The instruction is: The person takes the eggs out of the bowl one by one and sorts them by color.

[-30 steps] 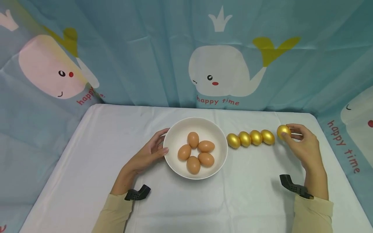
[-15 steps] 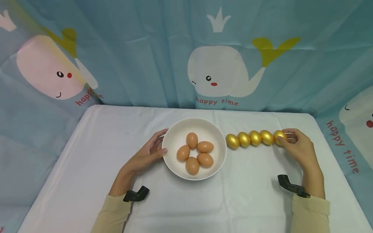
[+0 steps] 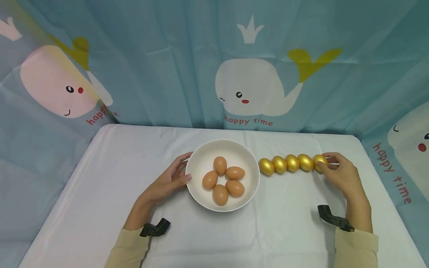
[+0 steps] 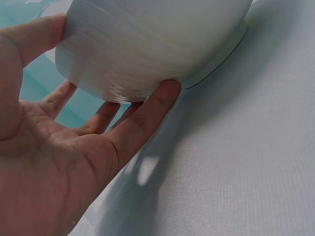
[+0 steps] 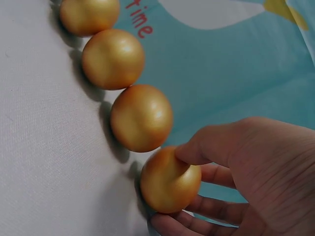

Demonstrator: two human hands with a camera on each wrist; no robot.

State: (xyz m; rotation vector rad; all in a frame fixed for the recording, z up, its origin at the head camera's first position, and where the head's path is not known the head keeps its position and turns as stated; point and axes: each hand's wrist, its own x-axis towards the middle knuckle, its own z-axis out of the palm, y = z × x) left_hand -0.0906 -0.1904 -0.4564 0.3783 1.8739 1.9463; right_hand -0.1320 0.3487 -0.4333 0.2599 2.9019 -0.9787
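Note:
In the head view my left hand (image 3: 168,183) holds the left side of a white bowl (image 3: 250,179), its thumb at the rim and its other fingers along the outer wall. The left wrist view shows those fingers spread against the bowl's side (image 4: 152,44). Several brown eggs (image 3: 220,195) lie in a ring inside the bowl. To the right my right hand (image 3: 342,175) pinches a golden egg (image 5: 165,184) at the right end of a row. The other golden eggs (image 3: 292,163) stretch leftward, with the leftmost close to the bowl.
A white cloth (image 3: 214,238) covers the table. Behind it and at both sides hangs a blue curtain (image 3: 161,85) printed with whales. Each wrist carries a black camera mount (image 3: 155,227), and beige sleeves (image 3: 356,247) cover the forearms.
My right hand has brought its golden egg left and down to the end of the row, closing the gap seen one second ago. The left hand and bowl have stayed in place.

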